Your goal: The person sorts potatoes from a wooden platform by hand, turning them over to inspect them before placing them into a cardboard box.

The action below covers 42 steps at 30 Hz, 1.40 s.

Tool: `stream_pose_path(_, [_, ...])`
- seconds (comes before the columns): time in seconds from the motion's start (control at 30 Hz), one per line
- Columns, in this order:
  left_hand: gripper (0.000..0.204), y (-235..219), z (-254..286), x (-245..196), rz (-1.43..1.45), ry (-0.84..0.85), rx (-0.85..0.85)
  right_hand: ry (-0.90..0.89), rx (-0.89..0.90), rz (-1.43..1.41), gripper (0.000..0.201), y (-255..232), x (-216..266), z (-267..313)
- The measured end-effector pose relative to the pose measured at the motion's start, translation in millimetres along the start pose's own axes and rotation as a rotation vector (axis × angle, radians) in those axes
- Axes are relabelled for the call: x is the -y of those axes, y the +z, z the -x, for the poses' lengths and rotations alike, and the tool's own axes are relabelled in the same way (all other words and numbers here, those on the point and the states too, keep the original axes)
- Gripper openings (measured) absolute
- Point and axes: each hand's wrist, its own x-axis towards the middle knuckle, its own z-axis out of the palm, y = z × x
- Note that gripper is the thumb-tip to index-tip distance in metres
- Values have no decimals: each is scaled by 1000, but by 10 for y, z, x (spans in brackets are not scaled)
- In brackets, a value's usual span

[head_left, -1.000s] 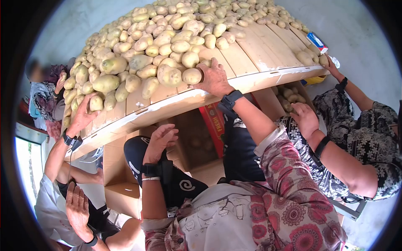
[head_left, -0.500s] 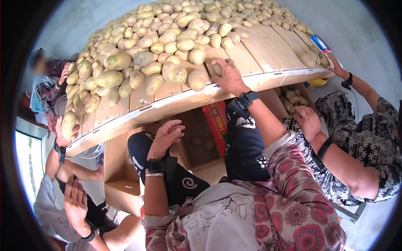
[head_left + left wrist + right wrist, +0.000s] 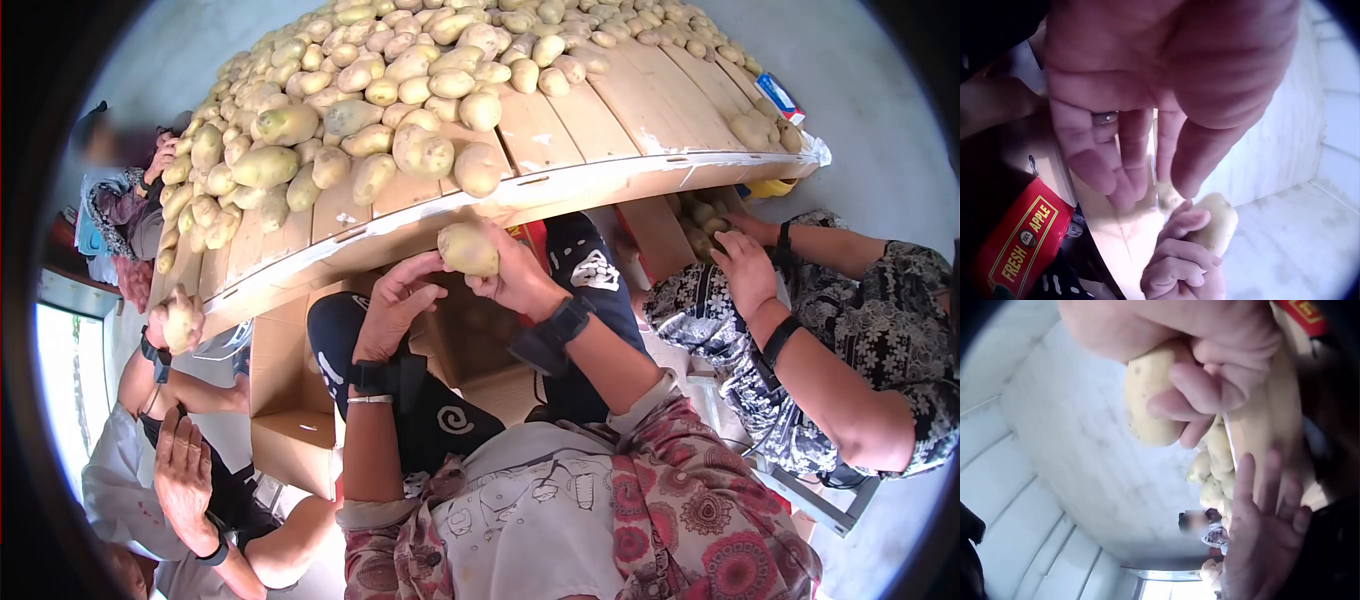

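My right hand (image 3: 522,275) grips a pale yellow potato (image 3: 468,248) in front of the table edge, above my knees. The right wrist view shows its fingers (image 3: 1200,394) curled round this potato. Just left of it, my left hand (image 3: 395,305) is held palm inward with fingers loosely bent and nothing in them. Its fingertips come close to the potato in the head view. Seen from the left wrist, a gap separates the left hand (image 3: 1166,69) from the potato (image 3: 1216,226).
A heap of potatoes (image 3: 400,95) covers much of the slatted wooden table (image 3: 600,110). Cardboard boxes (image 3: 290,440) stand below its edge, one with a red FRESH APPLE panel (image 3: 1025,240). People sit close on both sides, one holding a potato (image 3: 182,322) at left.
My right hand has drawn a potato off the table edge, toward me and down to the left hand. The left hand has shifted slightly. The left neighbour's potato has moved lower.
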Motion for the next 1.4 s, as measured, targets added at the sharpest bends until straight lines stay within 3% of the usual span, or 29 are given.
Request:
stream_pose_path(0.17, [55, -4, -16, 74, 34, 113, -36, -56, -18, 136, 44, 125, -103, 41])
stream_pose_path(0.4, [55, 14, 67, -87, -20, 111, -33, -88, 72, 287, 45, 186, -127, 105])
stream_pose_path(0.5, [50, 9, 79, -94, -7, 126, -14, -79, 66, 402, 45, 258, -108, 135])
stream_pose_path(0.6, [33, 13, 70, -70, 67, 136, -37, -105, 56, 507, 43, 251, -122, 137])
stream_pose_path(0.67, [22, -17, 47, -51, -31, 93, -91, -133, 72, 514, 41, 239, -166, 124])
stream_pose_path(0.83, [22, -81, 21, 20, -71, 22, -122, -317, 28, 740, 45, 367, -141, 238])
stream_pose_path(0.87, [24, -88, 22, 24, -106, 11, -162, -315, 27, 739, 45, 330, -141, 225])
stream_pose_path(0.93, [25, -108, 8, 86, -82, -9, -157, -198, 216, 756, 49, 250, -121, 177])
stream_pose_path(1.1, [24, -109, 9, 91, -132, -48, -106, -32, 172, 656, 46, 210, -98, 162])
stream_pose_path(1.17, [20, -56, 14, 39, 13, 23, -115, -4, 159, 628, 49, 196, -84, 145])
stream_pose_path(1.4, [31, -72, 51, 23, -33, 150, 40, 30, 82, 517, 54, 175, -109, 120])
